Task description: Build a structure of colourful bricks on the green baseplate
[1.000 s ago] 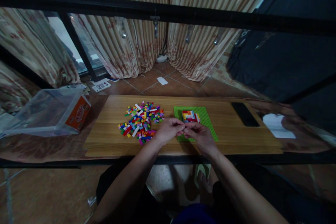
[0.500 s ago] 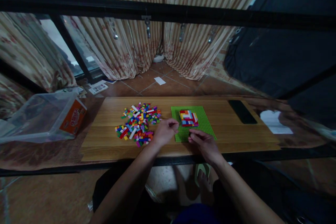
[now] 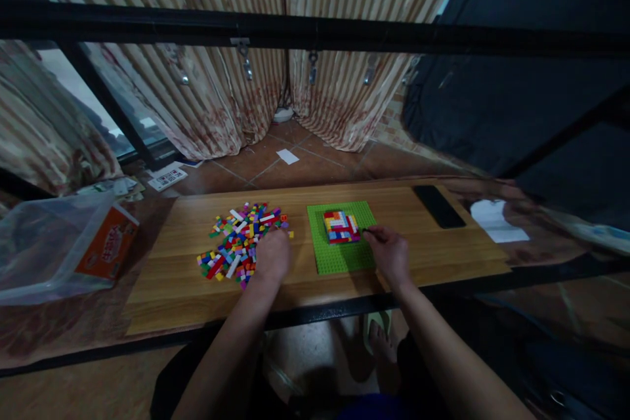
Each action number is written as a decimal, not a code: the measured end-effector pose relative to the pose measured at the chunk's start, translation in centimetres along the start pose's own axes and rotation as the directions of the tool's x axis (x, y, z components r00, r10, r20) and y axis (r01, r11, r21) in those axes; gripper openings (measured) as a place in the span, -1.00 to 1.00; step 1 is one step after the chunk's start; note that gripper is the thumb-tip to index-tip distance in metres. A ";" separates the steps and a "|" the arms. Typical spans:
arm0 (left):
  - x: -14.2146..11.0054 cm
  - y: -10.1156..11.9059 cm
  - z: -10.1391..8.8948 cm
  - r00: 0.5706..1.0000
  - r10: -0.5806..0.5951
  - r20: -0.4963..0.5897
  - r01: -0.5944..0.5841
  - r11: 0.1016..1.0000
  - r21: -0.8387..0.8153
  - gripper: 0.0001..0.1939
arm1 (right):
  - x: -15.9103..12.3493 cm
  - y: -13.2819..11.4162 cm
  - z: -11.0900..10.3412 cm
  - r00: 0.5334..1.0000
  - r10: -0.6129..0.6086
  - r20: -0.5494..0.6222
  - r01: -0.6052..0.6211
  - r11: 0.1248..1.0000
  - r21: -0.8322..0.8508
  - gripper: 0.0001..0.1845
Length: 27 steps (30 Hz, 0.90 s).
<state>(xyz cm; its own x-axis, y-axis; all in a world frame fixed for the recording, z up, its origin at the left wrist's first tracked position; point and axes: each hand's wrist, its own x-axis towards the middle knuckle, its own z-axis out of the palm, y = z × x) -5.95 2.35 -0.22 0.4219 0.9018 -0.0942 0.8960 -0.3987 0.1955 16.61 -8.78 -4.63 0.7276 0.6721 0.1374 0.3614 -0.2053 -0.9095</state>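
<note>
1. The block [image 3: 341,227], a low build of red, white, blue, yellow and orange bricks, sat on the green plate [image 3: 342,264], toward its far half.
2. The block's sides ran roughly in line with the plate's. It looked somewhat longer from left to right than from front to back, but the slanted view left its true long axis uncertain.
3. The plate lay flat on the table [image 3: 191,305], its left edge running away from the person and leaning slightly left at the far end.
4. The right hand [image 3: 367,232] was over the plate's right edge, its fingertips just beside the block's right side. Thumb and forefinger were drawn together; whether a small piece was between them, I cannot tell.
5. The left hand [image 3: 274,252] was at the right edge of the pile [image 3: 229,251], fingers curled inward and mostly hidden by the back of the hand. I cannot tell whether they grasped a brick.
6. In the pile, a long red brick [image 3: 215,267] and a white brick [image 3: 233,266] beside it both slanted, far ends to the right.
7. The table's long axis ran left to right. Near its right end lay the phone [image 3: 439,206], lengthwise away from the person, far end leaning left.
8. A clear box [image 3: 54,246] stood left of the table.
</note>
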 end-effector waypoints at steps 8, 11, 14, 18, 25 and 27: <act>0.0 0.1 -0.2 0.999 -0.002 0.034 0.001 1.000 0.031 -0.67 | -0.9 -0.9 1.3 0.994 -0.105 -0.031 0.090 0.945 -0.314 -0.71; -0.1 0.0 -0.1 1.000 0.009 0.025 -0.009 1.000 0.005 -0.68 | -1.3 -0.9 1.4 0.992 -0.128 -0.011 0.116 0.931 -0.347 -0.68; -0.1 0.0 0.0 1.000 0.012 0.023 -0.011 1.000 -0.029 -0.70 | -1.1 -0.5 1.2 0.994 -0.109 0.007 0.107 0.953 -0.284 -0.65; -0.2 0.0 -0.1 1.000 0.003 0.029 -0.002 0.999 -0.050 -0.71 | -0.1 0.0 0.7 0.998 -0.031 0.056 0.034 0.997 -0.069 -0.65; -0.4 0.0 -0.4 1.000 -0.003 0.016 0.004 0.997 -0.078 -0.72 | 1.8 0.9 0.2 0.992 0.085 0.097 -0.093 0.992 0.081 -0.60; -0.4 -0.1 -0.5 1.000 -0.013 0.016 0.014 0.996 -0.085 -0.71 | 2.3 1.0 0.1 0.985 0.121 0.126 -0.134 0.986 0.101 -0.58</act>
<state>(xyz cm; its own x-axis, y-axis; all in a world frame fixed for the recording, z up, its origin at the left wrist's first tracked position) -6.24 2.08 0.26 0.4126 0.9040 -0.1119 0.8868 -0.3705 0.2764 18.57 -7.40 -5.24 0.6863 0.7269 -0.0244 0.1999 -0.2208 -0.9546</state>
